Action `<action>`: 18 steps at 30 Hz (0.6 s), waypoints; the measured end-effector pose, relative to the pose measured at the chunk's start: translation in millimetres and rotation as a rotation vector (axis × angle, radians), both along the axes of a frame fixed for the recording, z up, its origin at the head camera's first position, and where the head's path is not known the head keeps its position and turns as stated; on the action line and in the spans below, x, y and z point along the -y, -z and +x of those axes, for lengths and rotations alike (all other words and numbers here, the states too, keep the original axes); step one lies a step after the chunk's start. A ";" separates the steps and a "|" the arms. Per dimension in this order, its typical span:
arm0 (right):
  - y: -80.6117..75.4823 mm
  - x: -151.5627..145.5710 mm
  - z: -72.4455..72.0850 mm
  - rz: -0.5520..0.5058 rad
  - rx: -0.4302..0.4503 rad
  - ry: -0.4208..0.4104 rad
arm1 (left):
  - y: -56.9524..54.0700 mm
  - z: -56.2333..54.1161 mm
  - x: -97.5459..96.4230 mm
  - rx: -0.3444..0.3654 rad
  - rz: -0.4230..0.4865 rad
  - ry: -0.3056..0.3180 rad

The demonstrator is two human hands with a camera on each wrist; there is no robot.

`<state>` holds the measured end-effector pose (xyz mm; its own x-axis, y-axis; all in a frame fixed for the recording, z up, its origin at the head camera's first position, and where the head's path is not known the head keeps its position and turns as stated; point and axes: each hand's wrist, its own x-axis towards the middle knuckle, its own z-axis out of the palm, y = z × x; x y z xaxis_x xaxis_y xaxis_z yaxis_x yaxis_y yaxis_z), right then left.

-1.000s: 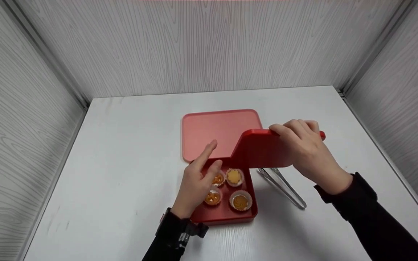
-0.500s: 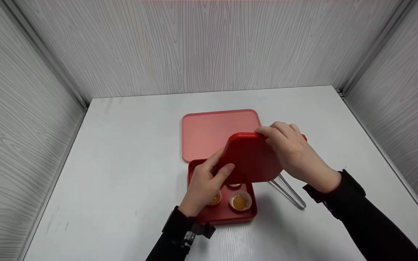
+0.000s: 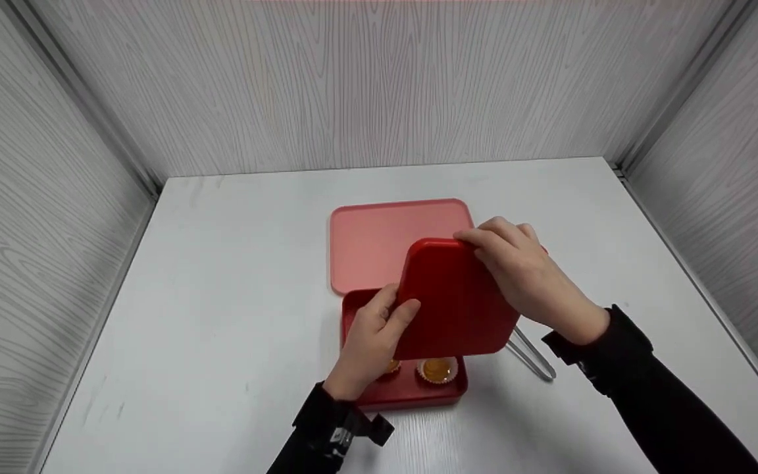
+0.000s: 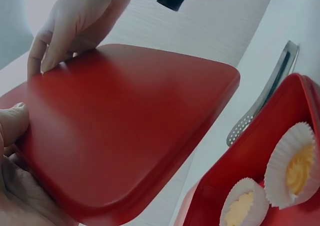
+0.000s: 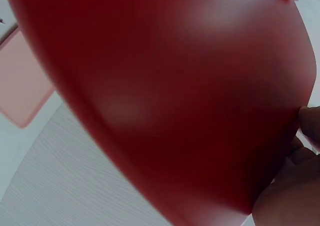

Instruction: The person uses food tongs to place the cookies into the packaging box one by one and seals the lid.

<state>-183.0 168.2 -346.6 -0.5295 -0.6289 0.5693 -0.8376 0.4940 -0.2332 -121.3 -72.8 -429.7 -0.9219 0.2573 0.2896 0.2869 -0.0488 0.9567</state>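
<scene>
Both hands hold a red box lid (image 3: 454,303) tilted steeply above a red box (image 3: 412,395). My left hand (image 3: 369,342) pinches its left edge, thumb on the near face and fingers behind. With fingers curled over the top edge, my right hand (image 3: 517,273) grips the upper right part. Inside the box sit small tarts in white paper cups; one tart (image 3: 437,370) shows below the lid, and two more paper cups, one of them this cup (image 4: 245,203), appear in the left wrist view. The lid hides most of the box's inside in the head view.
Behind the box lies a pink tray (image 3: 379,240), its near right part covered by the lid. Metal tongs (image 3: 531,355) rest on the white table (image 3: 241,316) to the box's right. Grey wood-grain panels (image 3: 353,85) stand at the back and both sides.
My right hand has brought the lid left and tilted its face more toward me. The left hand, spread beside the box a second ago, has taken hold of the lid's left edge.
</scene>
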 end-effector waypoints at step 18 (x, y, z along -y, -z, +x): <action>17.0 -13.4 -14.4 -0.231 0.184 0.135 | 2.4 4.2 7.5 0.093 0.188 -0.113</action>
